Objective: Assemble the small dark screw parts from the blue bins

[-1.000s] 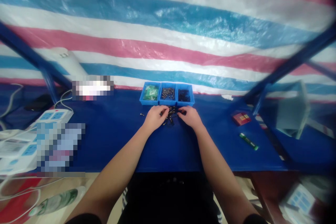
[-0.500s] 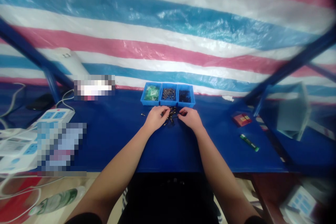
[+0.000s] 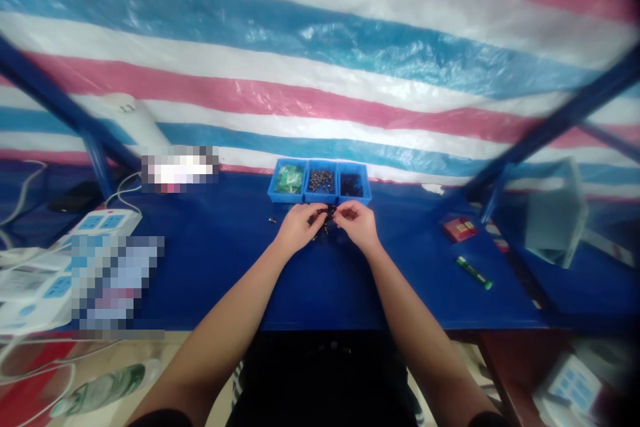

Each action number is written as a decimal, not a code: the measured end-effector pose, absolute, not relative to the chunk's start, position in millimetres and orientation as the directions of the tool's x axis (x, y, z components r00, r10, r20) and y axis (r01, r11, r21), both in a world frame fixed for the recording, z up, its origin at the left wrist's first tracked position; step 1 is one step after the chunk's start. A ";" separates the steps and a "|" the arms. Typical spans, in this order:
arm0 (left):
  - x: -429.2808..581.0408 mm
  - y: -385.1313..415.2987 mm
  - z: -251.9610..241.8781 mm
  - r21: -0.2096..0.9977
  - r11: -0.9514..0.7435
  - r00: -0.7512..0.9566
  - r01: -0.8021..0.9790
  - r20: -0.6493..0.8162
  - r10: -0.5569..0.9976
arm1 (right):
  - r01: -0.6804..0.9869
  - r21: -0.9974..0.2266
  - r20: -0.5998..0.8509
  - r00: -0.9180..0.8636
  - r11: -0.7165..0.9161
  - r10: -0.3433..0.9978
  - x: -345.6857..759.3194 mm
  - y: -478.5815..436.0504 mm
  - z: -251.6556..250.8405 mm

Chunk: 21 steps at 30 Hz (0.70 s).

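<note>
My left hand [image 3: 300, 225] and my right hand [image 3: 358, 221] come close together over a small pile of dark and brassy parts [image 3: 326, 229] on the blue table. The fingers of both are pinched, and whatever sits between the fingertips is too small to make out. Just beyond them stand three blue bins in a row. Green pieces fill the left bin [image 3: 289, 199], small round metallic parts the middle bin [image 3: 321, 199], and black parts the right bin [image 3: 354, 199]. One loose small part [image 3: 272, 221] lies left of my left hand.
On the right of the table lie a red box [image 3: 459, 229] and a green tube-like packet [image 3: 473, 273]. White power strips [image 3: 107, 223] with cables take up the left side. Blue frame bars [image 3: 555, 123] slant at both sides, before a striped plastic sheet [image 3: 320, 73].
My right hand has moved left, so its fingertips are now nearer my left hand, over the pile. My left hand has barely shifted.
</note>
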<state>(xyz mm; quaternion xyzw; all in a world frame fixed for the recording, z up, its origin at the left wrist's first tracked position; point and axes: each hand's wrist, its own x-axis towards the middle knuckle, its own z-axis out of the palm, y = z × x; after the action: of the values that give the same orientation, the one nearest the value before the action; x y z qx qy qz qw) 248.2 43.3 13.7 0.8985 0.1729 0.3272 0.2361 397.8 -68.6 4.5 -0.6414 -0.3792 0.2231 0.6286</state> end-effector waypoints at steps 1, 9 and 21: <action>248.2 43.2 13.8 0.538 -0.830 0.727 0.150 0.508 0.461 | 0.163 -0.981 0.182 0.598 0.104 0.781 395.7 -67.8 4.5; 247.1 44.6 14.4 0.546 -0.829 0.743 0.121 0.504 0.440 | 0.089 -0.983 0.185 0.542 0.163 0.820 390.1 -67.7 8.5; 246.0 43.4 17.8 0.583 -0.793 0.730 0.179 0.462 0.504 | 0.062 -0.985 0.167 0.582 0.162 0.796 390.6 -64.8 4.5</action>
<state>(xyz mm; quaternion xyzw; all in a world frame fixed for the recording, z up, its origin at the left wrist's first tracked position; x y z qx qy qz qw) 246.0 43.4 17.8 0.8932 0.1912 0.3139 0.2589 390.6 -64.8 4.5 -0.5865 -0.3656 0.2743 0.6687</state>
